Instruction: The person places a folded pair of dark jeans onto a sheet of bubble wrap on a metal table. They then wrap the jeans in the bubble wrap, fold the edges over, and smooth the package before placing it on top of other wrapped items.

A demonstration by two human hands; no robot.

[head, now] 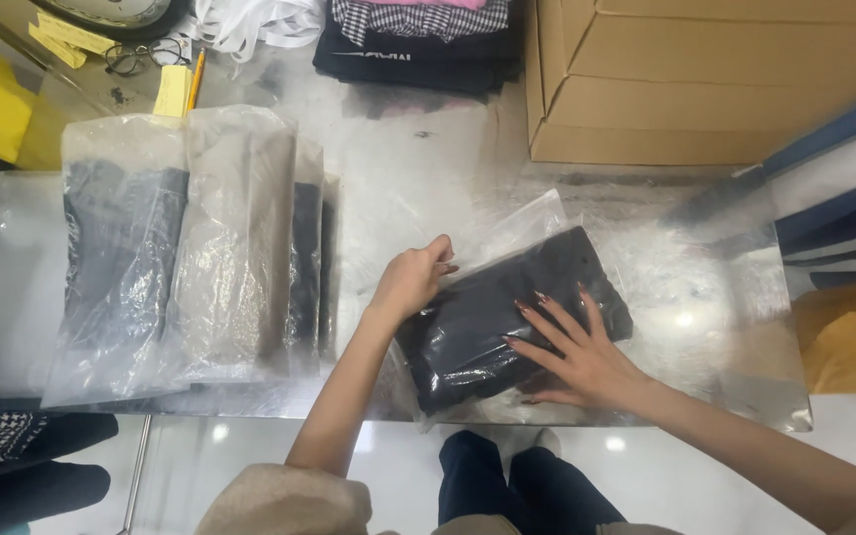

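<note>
Presently: one dark folded garment (pixel 507 312) in a clear plastic bag (pixel 537 223), on a shiny steel table (pixel 408 168).
Left hand (pixel 410 282) grips the bag's upper-left edge, fingers curled; right hand (pixel 577 352) lies flat on the garment, fingers spread wide. Bagged garments (pixel 180 248) overlap at left — contents blurred by plastic. Cardboard box (pixel 686 79), folded clothes stack (pixel 418 40) — both cut off at top.

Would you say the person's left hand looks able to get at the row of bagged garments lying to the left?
Probably yes: the left hand rests on the clear bag of dark folded clothing, and only bare shiny tabletop lies between it and the row of bagged garments.
</note>
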